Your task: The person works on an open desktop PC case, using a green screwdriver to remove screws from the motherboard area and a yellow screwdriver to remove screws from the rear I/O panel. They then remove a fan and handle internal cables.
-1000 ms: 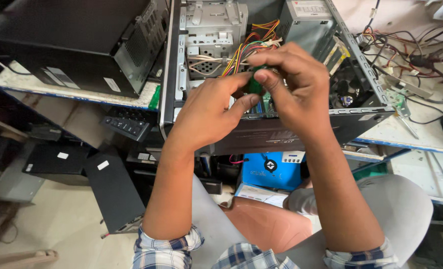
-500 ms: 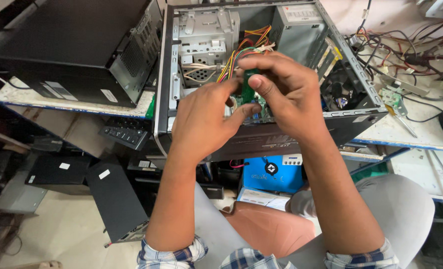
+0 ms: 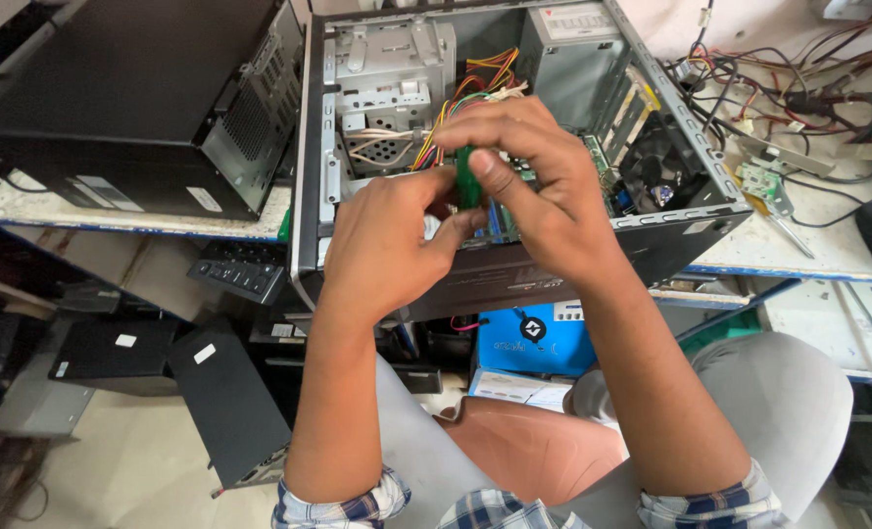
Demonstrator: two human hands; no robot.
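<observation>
Both hands are closed on a small green circuit card (image 3: 468,181) at the centre of the frame: the right hand (image 3: 539,191) pinches it between thumb and fingers, and the left hand (image 3: 387,245) is pressed against it from below with curled fingers. The card is held just above the open computer case (image 3: 661,230), in front of a bundle of coloured wires (image 3: 475,83) and the metal drive cage (image 3: 387,78). A closed black computer case (image 3: 132,98) is laid at the upper left, and loose cables (image 3: 799,98) are spread at the upper right.

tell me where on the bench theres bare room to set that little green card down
Bare bench shows right of the open computer case, before the wire tangle. A thin strip fronts the closed black case. Inside the open case, cables crowd around both hands holding the green card.
</observation>
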